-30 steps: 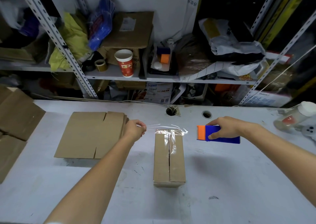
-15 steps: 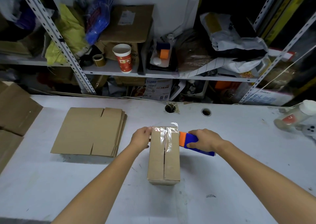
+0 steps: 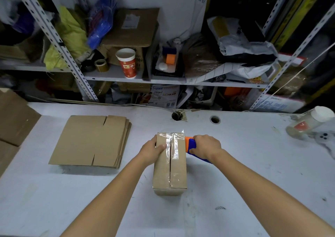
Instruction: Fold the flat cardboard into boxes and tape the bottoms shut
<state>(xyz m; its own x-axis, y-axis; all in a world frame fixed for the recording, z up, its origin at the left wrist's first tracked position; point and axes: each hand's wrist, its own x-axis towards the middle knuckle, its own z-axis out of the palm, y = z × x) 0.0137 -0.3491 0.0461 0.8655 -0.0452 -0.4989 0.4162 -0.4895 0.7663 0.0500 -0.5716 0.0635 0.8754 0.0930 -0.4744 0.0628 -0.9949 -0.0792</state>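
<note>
A small folded cardboard box (image 3: pixel 169 173) stands on the white table (image 3: pixel 244 173), bottom flaps up, with clear tape across its far end and partway down the seam. My left hand (image 3: pixel 151 150) grips the box's far left edge, thumb lying on top. My right hand (image 3: pixel 205 147) holds a blue and orange tape dispenser (image 3: pixel 191 145) against the box's far right side. A stack of flat cardboard blanks (image 3: pixel 90 140) lies to the left.
Larger flat cardboard (image 3: pixel 12 120) lies at the table's left edge. A clear bottle with a white cap (image 3: pixel 308 121) lies at the far right. Two cable holes (image 3: pixel 214 119) sit near the back edge. Cluttered metal shelves (image 3: pixel 126 77) with a red paper cup (image 3: pixel 126 63) stand behind.
Both hands came in from the sides to the box's far end. The tape strip held stretched between them now lies pressed over the box top, and the dispenser is against the right side.
</note>
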